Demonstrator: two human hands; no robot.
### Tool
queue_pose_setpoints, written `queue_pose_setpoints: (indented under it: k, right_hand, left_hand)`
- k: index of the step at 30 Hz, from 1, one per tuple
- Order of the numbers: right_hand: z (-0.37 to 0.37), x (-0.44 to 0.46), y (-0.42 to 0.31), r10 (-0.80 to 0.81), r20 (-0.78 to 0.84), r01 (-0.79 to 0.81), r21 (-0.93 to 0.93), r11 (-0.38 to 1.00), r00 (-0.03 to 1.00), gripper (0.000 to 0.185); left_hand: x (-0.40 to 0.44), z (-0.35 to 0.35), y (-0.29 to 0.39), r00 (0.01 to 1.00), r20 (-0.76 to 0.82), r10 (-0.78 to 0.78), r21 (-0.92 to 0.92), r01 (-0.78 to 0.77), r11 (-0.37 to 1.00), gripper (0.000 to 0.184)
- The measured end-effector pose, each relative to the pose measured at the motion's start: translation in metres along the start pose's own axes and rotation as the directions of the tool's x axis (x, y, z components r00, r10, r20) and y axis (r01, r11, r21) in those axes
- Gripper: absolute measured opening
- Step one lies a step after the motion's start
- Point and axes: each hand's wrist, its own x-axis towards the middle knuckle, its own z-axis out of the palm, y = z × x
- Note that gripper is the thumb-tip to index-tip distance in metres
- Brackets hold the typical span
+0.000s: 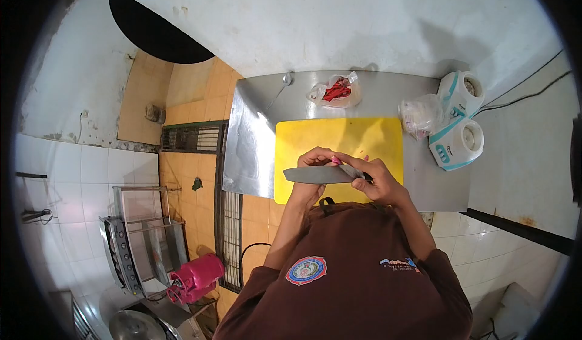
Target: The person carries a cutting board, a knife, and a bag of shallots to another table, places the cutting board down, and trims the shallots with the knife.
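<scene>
My right hand (377, 181) grips a wide-bladed kitchen knife (315, 175) near its handle end, the blade pointing left across my left hand. Pinched in my left hand (314, 157) is a small pink shallot (336, 160), touching the fingers of my right hand above the blade. Part of my left hand is hidden behind the knife. Both hands are over a yellow cutting board (303, 135). A small pink piece (365, 157) shows just beyond my right hand, with tiny scraps near it.
The board rests on a steel table (248, 164). Behind it are a plastic bag of red chillies (337, 90) and a ladle (287, 80). At right stand a clear plastic bag (421, 116) and two white-and-teal blender bases (456, 144). A pink gas cylinder (197, 277) stands lower left.
</scene>
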Motion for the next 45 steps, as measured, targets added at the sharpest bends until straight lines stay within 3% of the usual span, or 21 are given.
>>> queue_pose_setpoints:
  k: [6,9,17,20,23,26,38,41,45]
  right_hand:
    - [-0.007,0.001,-0.007,-0.032,0.013,0.033,-0.094,0.995,0.999,0.057]
    - [-0.005,-0.001,-0.006,-0.049,-0.002,0.048,-0.103,0.994,0.999,0.055]
    - [-0.007,0.004,-0.008,-0.123,-0.065,0.115,-0.116,0.987,0.990,0.048]
    - [-0.004,0.007,-0.007,-0.165,-0.122,0.164,-0.012,0.986,0.979,0.052]
    - [-0.008,0.004,-0.005,-0.084,-0.060,0.088,0.071,0.994,0.995,0.056]
    - [-0.008,0.002,-0.003,-0.094,-0.046,0.095,0.001,0.996,0.994,0.060]
    - [-0.011,0.005,-0.010,-0.090,-0.040,0.088,-0.048,0.995,0.995,0.056]
    - [-0.008,0.009,-0.002,-0.197,-0.102,0.191,-0.063,0.979,0.975,0.052]
    - [-0.009,0.010,-0.009,-0.139,-0.098,0.135,-0.050,0.990,0.985,0.050]
  left_hand:
    - [0.004,-0.012,-0.015,0.996,0.089,-0.006,-0.181,0.022,0.983,0.017]
    - [0.001,-0.004,-0.010,0.995,0.056,-0.085,-0.231,0.095,0.968,0.017]
    - [0.001,0.009,-0.008,0.986,-0.010,-0.166,-0.217,0.159,0.963,0.004]
    - [0.000,0.001,-0.012,0.988,0.015,-0.155,-0.226,0.154,0.962,0.006]
    - [0.006,0.009,-0.007,0.995,0.020,-0.102,-0.213,0.104,0.971,0.007]
    - [0.009,0.006,-0.011,0.997,0.067,-0.029,-0.211,0.042,0.976,0.009]
    - [0.007,0.011,-0.005,0.994,-0.004,-0.108,-0.192,0.105,0.976,0.007]
    - [0.005,0.012,-0.003,0.991,0.000,-0.135,-0.195,0.132,0.972,0.008]
    - [0.002,0.012,-0.006,0.992,-0.033,-0.120,-0.209,0.111,0.972,0.007]
